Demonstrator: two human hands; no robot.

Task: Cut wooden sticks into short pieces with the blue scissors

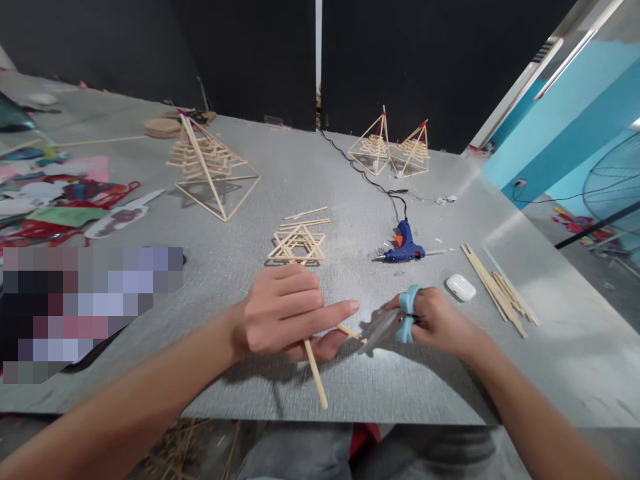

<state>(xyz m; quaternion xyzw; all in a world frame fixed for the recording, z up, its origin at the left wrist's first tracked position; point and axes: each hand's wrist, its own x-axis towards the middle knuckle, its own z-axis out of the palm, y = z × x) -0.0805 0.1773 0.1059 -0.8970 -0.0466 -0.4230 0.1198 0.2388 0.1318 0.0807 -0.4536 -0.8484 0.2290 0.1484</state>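
My left hand (290, 310) is closed around thin wooden sticks. One wooden stick (316, 377) slants down toward the table's front edge, while a shorter stick end (353, 331) points right from between the fingers. In my right hand (443, 320) are scissors (410, 313) with light blue handles, fingers through the loops. Their blurred blades meet or nearly meet the short stick's tip; whether they touch it I cannot tell. Just beyond my left hand lies a star-shaped frame of sticks (299, 245), its near edge partly covered by the hand.
A blue glue gun (404, 250) lies ahead, its cord running back. Right of it are a white case (461, 287) and a stick bundle (500, 290). Stick pyramids (213, 167) stand farther off, with two smaller ones (373, 143) at back right. Colourful scraps (65, 200) cover the left.
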